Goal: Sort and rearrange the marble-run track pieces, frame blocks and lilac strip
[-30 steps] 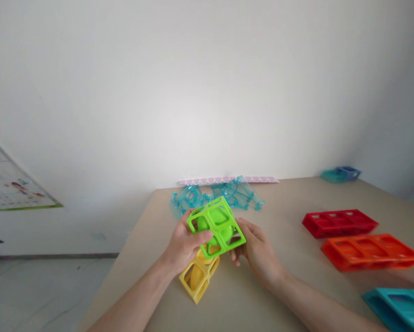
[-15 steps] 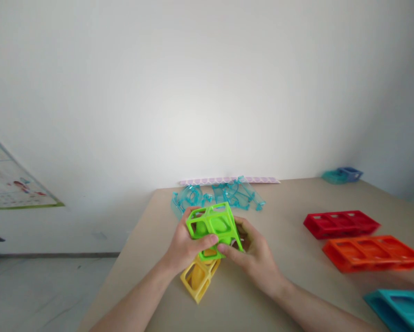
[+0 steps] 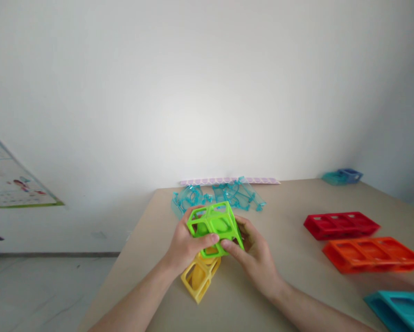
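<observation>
A bright green openwork plastic block [image 3: 218, 225], with windowed sides, is held up above the table between my two hands. My left hand [image 3: 189, 244] wraps its left side, the thumb lying across the near face. On the other side my right hand [image 3: 250, 246] grips it, thumb pressed on the lower edge and fingers behind, partly hidden. Below the green block is a yellow openwork block [image 3: 199, 277], tilted, its top end covered by the green one. Whether the two are joined or merely overlap I cannot tell.
On the table [image 3: 279, 299], red [image 3: 341, 225], orange [image 3: 375, 253] and teal [image 3: 404, 309] three-window blocks lie at the right. Clear blue track pieces [image 3: 239, 193] sit by the wall near a patterned strip [image 3: 262, 180]. More blue pieces [image 3: 347, 175] stand in the far right corner.
The green block has tipped very slightly in my hands, and my right thumb has shifted a little along its lower edge. Everything else stays as it was.
</observation>
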